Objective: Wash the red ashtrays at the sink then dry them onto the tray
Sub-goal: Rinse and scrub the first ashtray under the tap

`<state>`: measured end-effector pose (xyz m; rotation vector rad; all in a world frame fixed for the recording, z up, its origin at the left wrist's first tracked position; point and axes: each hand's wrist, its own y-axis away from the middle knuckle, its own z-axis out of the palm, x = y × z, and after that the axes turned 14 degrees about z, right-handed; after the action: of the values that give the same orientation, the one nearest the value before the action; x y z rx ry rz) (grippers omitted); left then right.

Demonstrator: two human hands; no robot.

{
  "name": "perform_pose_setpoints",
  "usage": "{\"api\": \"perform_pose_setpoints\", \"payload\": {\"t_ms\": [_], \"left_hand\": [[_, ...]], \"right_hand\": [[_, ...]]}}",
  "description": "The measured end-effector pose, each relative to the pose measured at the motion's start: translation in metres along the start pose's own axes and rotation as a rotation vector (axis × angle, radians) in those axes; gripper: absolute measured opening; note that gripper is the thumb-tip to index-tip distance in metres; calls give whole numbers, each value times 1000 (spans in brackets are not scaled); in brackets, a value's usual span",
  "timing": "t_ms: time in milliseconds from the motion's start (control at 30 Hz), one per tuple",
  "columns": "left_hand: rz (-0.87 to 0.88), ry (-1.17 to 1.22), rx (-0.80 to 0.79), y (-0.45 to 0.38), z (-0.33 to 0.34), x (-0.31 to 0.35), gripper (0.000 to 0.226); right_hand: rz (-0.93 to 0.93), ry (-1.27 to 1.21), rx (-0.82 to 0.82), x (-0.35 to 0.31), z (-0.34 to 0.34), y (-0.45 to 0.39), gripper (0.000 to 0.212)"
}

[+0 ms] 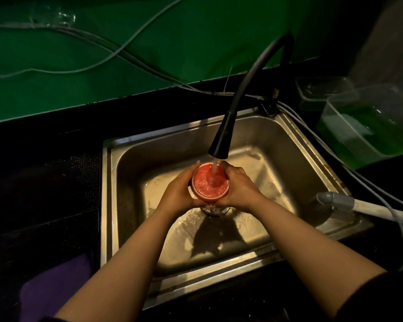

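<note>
A round red ashtray (210,183) with a pale rim is held over the steel sink (149,154), just above the drain. My left hand (181,189) grips its left side and my right hand (239,185) grips its right side. Water runs from the black flexible faucet (221,140) straight into the ashtray, which is full and rippling. The tray is not in sight.
A clear plastic container (368,126) with green contents stands on the dark counter at the right, a second one behind it. A white hose with a grey fitting (349,203) lies over the sink's right rim. A purple cloth (54,289) sits at the lower left. Cables run along the green wall.
</note>
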<state>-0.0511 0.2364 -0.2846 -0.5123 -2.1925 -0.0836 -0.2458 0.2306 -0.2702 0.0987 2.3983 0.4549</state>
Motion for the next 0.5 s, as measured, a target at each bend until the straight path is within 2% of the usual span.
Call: {"api": "perform_pose_setpoints", "payload": {"t_ms": [167,267,500], "left_hand": [[-48,80,18,10,4,-4,106],[-66,116,-18,10,12,-5,111],[-20,127,-23,-3,12,6,106]], "right_hand": [[12,24,-40,1,4,2,118],[34,-11,-52,13,2,9,116],[53,-77,-7,17,-1,7,117]]}}
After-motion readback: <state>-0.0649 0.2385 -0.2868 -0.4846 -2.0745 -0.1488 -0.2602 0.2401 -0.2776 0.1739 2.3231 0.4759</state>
